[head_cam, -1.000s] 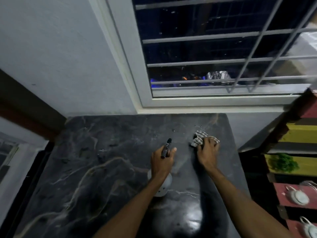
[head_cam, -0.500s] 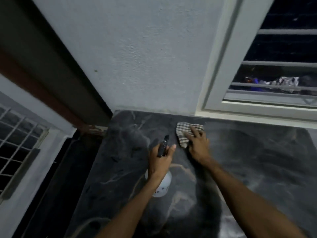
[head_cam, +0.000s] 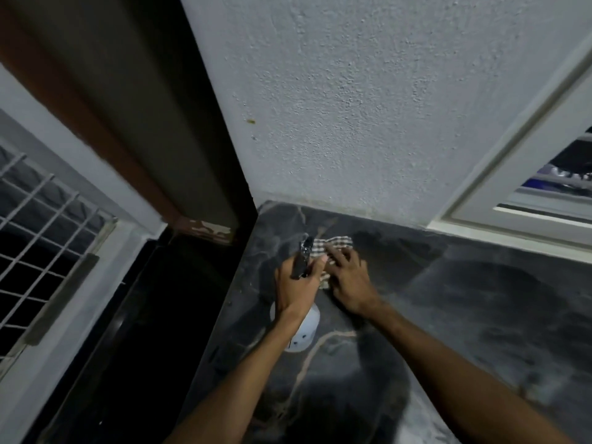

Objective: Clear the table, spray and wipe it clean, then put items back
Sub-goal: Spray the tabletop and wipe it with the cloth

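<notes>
A dark marble table [head_cam: 464, 315] with pale veins fills the lower right. My left hand [head_cam: 298, 285] grips a spray bottle [head_cam: 302, 331]; its white body shows below my wrist and its black nozzle points toward the wall. My right hand [head_cam: 349, 280] presses flat on a checked cloth [head_cam: 333, 245] near the table's far left corner, close to the wall. The cloth lies partly under my fingers and beside the nozzle.
A textured white wall [head_cam: 368, 107] backs the table. A window frame [head_cam: 519, 187] sits at the right. The table's left edge [head_cam: 234, 302] drops to a dark gap beside a brown door frame [head_cam: 160, 155]. A barred window [head_cam: 41, 232] is at far left.
My right hand has slid the cloth leftward across the table to the far left corner. My left hand with the spray bottle moved left with it, and my view turned left.
</notes>
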Tool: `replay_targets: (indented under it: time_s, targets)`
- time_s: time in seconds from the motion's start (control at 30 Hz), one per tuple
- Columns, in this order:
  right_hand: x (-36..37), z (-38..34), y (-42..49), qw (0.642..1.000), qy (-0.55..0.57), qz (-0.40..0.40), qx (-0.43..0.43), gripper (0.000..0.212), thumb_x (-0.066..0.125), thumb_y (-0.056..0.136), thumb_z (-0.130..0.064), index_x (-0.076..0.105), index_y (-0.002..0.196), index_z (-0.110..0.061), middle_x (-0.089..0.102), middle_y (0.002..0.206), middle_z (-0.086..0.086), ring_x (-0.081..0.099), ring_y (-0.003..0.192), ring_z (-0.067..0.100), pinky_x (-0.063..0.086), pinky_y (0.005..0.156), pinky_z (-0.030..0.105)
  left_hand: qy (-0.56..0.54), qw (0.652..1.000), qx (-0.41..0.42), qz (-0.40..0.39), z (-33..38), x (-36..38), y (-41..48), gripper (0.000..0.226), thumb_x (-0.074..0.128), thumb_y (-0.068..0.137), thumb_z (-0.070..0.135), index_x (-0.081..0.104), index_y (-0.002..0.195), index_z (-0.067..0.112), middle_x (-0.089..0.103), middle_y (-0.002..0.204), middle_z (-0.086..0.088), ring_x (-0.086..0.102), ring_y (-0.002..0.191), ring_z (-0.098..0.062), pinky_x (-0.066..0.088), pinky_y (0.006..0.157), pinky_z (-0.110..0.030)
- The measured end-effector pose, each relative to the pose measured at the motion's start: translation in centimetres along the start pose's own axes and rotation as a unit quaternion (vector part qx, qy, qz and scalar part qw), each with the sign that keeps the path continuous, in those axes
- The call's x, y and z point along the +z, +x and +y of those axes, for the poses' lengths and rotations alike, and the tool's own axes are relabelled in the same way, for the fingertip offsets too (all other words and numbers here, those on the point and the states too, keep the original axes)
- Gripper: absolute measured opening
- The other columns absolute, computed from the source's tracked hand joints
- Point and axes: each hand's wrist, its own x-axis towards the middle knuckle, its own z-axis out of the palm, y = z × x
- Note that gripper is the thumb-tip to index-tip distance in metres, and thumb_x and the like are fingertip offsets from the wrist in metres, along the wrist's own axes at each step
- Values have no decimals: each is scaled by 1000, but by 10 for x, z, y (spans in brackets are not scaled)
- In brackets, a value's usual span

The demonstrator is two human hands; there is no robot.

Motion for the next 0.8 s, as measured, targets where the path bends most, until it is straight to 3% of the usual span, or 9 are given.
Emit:
replay_targets:
  time_s: [0.1,0.13,0.27,0.4,0.47,0.57,0.67,0.8]
  targets:
    - [-15,4,40,987,58,32,145,59,54,88,-25,46,146,-34,17,166,0,19,142,42,33,108,60,-10,1000,-3,22,-8,-16,14,41,77,89,35,59,60,13,62,56,3,59,54,-2,45,58,-18]
    - [-12,-7,49,986,54,36,153,60,55,89,-24,44,147,-33,17,166,1,17,143,43,32,110,63,-13,999,-6,32,-12,-22,18,40,77,89,35,60,61,13,64,58,3,60,56,-2,45,58,-15]
    - [15,-53,71,998,-8,-4,-68,58,45,90,-35,41,149,-33,14,167,-3,16,145,39,33,107,60,-24,998,-6,60,-21,-43,31,27,78,89,32,65,67,24,67,62,13,65,63,6,43,58,-5]
    - [-6,-71,148,993,62,9,102,56,52,93,-31,43,148,-34,16,167,3,14,145,47,23,113,61,11,996,22,86,-32,-59,46,41,77,90,33,56,56,22,66,61,11,63,59,-3,43,58,-8]
    - [6,-94,155,999,29,9,41,58,52,93,-38,39,150,-32,15,166,5,14,144,48,21,113,62,16,994,23,102,-35,-63,51,35,78,89,32,60,60,26,65,58,14,64,62,4,41,59,-4]
    - [20,-97,134,997,-11,-28,-64,55,42,97,-48,38,150,-33,14,167,-2,17,144,44,25,110,61,15,996,23,91,-33,-64,52,17,79,88,31,73,80,18,68,69,17,66,69,10,45,62,-3]
    - [2,-81,130,999,17,2,31,53,46,96,-38,43,148,-31,20,166,1,22,143,43,29,110,58,20,996,20,86,-25,-60,47,22,79,89,30,66,71,24,65,65,15,62,65,2,43,61,-4]
    - [4,-43,58,1000,-26,11,10,59,55,89,-27,43,147,-30,22,165,-1,26,140,37,37,105,53,24,999,18,39,-10,-41,23,36,77,91,27,56,61,28,65,59,21,61,58,8,40,53,-4]
